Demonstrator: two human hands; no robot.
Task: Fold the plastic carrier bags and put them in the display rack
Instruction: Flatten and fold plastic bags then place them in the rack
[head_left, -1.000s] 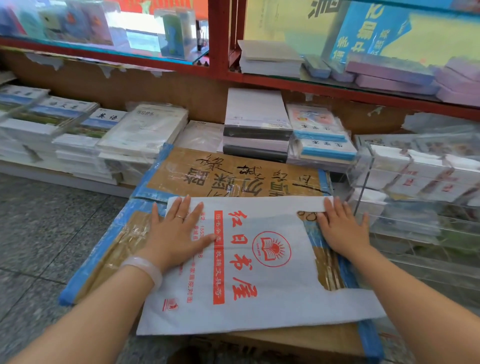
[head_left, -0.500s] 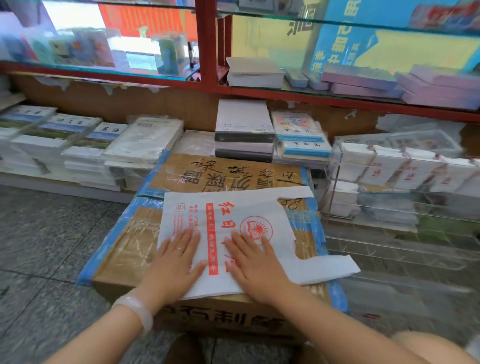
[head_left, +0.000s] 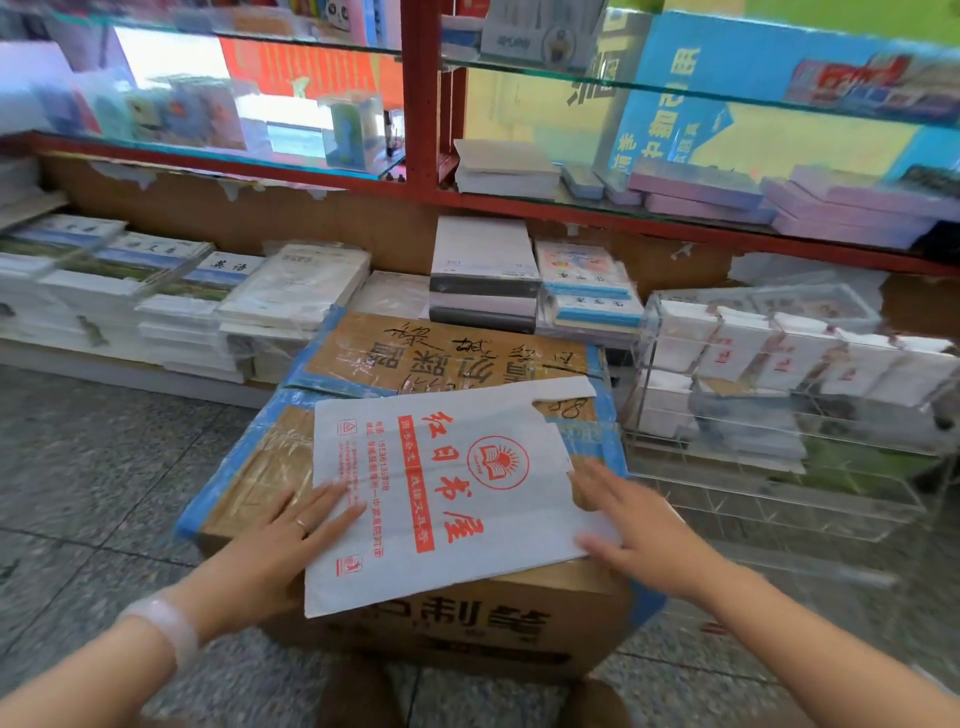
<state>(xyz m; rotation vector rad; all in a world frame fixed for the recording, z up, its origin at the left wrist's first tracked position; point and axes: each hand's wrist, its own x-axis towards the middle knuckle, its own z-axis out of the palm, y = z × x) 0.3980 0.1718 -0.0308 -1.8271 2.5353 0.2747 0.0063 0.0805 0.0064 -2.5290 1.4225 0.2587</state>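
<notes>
Here, white carrier bag (head_left: 457, 483) – red print "15361337188", hands (head_left: 291, 540) flat.

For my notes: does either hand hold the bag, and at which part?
Neither grips it. Left hand lies flat on the carrier bag left edge; right hand open at its right edge.

The white carrier bag (head_left: 457, 483) bears red print: "红日书屋". A workbook (head_left: 228, 266), left of frame, reads "英语".

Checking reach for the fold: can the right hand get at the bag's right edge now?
Probably yes. The right hand lies open over the right edge of the carrier bag, flat on the cardboard box; nothing sits between them.
</notes>
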